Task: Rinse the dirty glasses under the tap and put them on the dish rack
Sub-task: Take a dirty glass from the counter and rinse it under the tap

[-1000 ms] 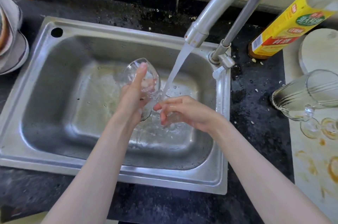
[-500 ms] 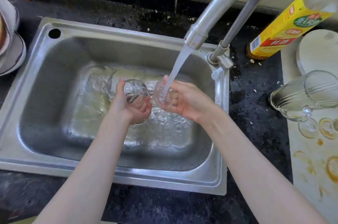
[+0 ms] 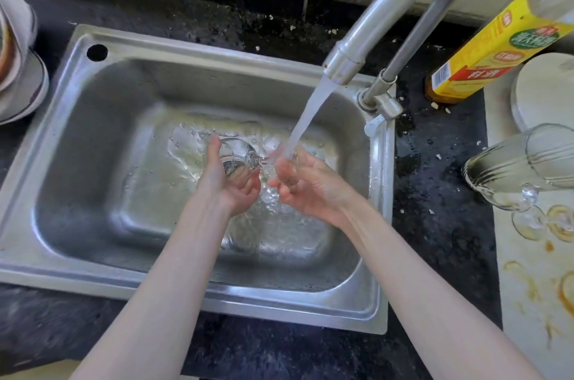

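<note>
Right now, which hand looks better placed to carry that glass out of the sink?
Probably the left hand: it cups the bowl of the wine glass, while the right hand only holds the foot end under the water stream.

Both forearms bare, extended forward, converging. Left hand [image 3: 231, 180]: palm up, fingers curled, cradling a stemmed glass [image 3: 236, 153] by its bowl. Right hand [image 3: 306, 184]: palm up, fingers curled round the glass's foot end.

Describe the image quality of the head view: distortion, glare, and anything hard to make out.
Head view: wide-angle bending curves the sink rim and tap; daylight glare sheens the basin and running water; the wine glass, held by the left hand and right hand, nearly vanishes against the splashing; frame edges smear.
</note>
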